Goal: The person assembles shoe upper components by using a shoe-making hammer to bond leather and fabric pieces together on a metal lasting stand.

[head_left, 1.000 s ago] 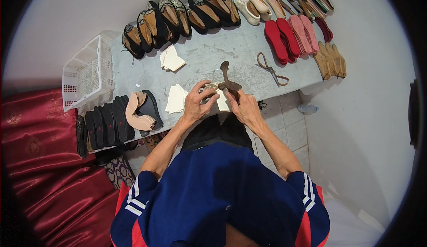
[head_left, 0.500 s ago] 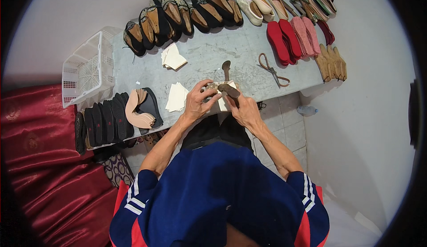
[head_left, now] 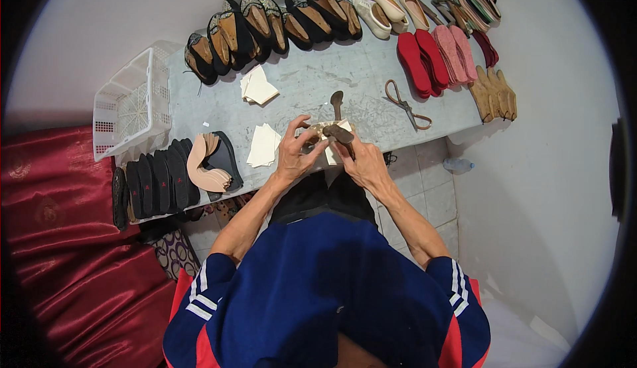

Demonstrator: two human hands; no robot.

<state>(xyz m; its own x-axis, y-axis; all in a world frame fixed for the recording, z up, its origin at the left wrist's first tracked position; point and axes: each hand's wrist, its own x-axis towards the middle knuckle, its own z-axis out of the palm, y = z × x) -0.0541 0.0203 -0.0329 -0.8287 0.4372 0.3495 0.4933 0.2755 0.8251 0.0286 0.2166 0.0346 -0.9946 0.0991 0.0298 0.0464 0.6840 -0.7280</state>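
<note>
My right hand point(head_left: 363, 162) is closed round the handle of a hammer point(head_left: 340, 134) with a dark, worn head. The head hangs over a small pale workpiece at the table's near edge. My left hand point(head_left: 295, 150) is beside it, fingers curled and thumb against the workpiece, one finger lifted; what the fingertips hold is hidden. A white card point(head_left: 332, 156) shows between the hands. Just beyond them a dark metal piece with a rounded end point(head_left: 337, 98), like an arm of a shoe anvil, points away. White card stacks point(head_left: 264, 145) lie left of my left hand.
Large scissors point(head_left: 406, 106) lie to the right. Black shoes point(head_left: 255, 23), light shoes point(head_left: 386, 0) and red insoles point(head_left: 423, 63) line the table's back. Black soles point(head_left: 159, 179), beige pieces point(head_left: 208, 169) and a white basket point(head_left: 129, 113) are at the left. A plastic bottle point(head_left: 458, 165) lies on the floor.
The fingers of my left hand have lifted and spread slightly. The hammer head has shifted very slightly; my right hand stays in nearly the same place.
</note>
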